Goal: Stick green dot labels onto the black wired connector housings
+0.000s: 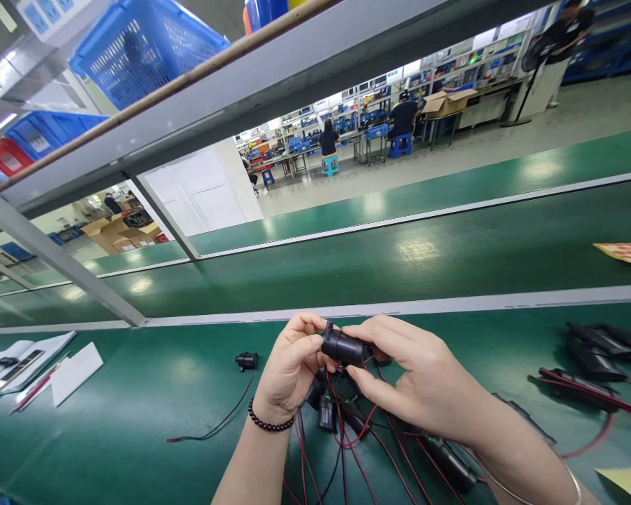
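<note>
A black cylindrical part (343,347) is held between both hands above the green table (152,414). My left hand (294,358), with a dark bead bracelet at the wrist, grips its left end, where a short spout points up. The thumb and fingers of my right hand (407,368) close on its right end. Below the hands lie several similar black parts (327,412) with red and black wires, partly hidden by my right hand and forearm. One separate black part (247,360) rests left of my left hand, its wire trailing down and left.
More black parts (594,358) with red wires lie at the right. An open notebook (26,361) and white card (76,373) sit at the left. A shelf with blue baskets (141,52) hangs above. People sit in the background.
</note>
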### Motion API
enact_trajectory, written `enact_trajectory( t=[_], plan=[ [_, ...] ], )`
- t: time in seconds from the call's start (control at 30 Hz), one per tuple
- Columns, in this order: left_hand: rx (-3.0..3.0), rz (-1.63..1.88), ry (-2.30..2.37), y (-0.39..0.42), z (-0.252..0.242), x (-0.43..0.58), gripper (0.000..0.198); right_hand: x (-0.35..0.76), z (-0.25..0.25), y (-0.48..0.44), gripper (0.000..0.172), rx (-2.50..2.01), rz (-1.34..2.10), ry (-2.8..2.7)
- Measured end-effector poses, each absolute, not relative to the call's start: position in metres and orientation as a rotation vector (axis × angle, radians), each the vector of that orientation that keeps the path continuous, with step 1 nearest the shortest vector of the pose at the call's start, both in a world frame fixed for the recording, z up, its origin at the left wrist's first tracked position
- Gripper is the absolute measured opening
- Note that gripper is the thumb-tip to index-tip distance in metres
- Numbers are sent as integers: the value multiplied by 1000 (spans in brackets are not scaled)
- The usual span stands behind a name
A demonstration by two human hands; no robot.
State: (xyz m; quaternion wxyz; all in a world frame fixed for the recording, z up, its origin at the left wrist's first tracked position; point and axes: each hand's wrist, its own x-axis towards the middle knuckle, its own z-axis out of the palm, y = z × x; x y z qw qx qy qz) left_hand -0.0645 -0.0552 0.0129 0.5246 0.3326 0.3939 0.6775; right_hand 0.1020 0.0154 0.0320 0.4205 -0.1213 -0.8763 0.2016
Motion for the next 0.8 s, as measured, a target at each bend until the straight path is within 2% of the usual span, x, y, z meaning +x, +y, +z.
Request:
enact_trajectory(
  t=[0.8],
  plan=[
    [796, 1632, 908, -57, 12, -64, 28, 102, 31, 16, 23, -321, 583, -2171]
  ],
)
